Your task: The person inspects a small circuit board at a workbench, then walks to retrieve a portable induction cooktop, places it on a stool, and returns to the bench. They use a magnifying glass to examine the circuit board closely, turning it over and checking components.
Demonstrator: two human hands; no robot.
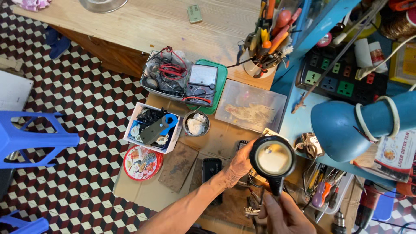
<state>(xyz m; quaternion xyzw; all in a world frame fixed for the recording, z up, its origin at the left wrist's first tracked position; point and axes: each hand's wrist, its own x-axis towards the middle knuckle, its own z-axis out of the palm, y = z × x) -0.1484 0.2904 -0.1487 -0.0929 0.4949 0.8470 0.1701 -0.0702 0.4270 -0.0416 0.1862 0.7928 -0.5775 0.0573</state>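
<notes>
My right hand (284,214) grips the black handle of a round magnifying glass (273,158) and holds it over the cardboard-covered bench (143,190). My left hand (241,164) reaches in from the lower left. Its fingers sit just left of and under the lens rim. Whatever they hold is hidden behind the lens, which shows only a pale blur. A blue desk lamp (342,130) hangs right beside the lens.
Around the hands are a black device (212,169), a brown slab (177,167), a red round tin (141,162), a small metal bowl (196,123), a white box of parts (151,128), a multimeter (201,82) on a green tray, a clear box (251,106), a cup of screwdrivers (264,47), a power strip (342,78) and a blue stool (30,136).
</notes>
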